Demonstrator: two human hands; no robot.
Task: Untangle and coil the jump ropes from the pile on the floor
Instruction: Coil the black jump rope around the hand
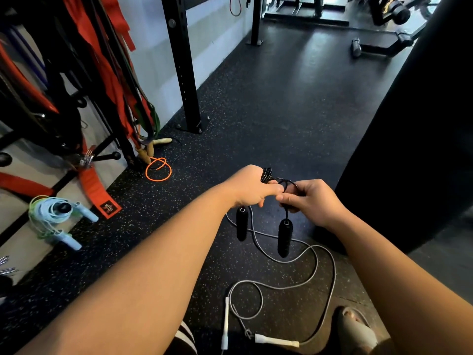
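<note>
Held up well this side of black upright post (184, 73), off to its right: black jump rope (267, 175), coils bunched in clenched left hand (252, 187). Cord pinched by right hand (309, 198), fingers curled round it. Dangling just below: two black handles (285, 238).

On floor (281, 111), farther from post toward camera: grey rope (317, 265) with white handles, lying in loose loops.

Near post's foot, to its left: orange rope (158, 169).

Well left of post: light-blue rope (55, 208), bundled. Beside it, red strap (89, 183) with patch label (108, 207), writing too small to read.
</note>
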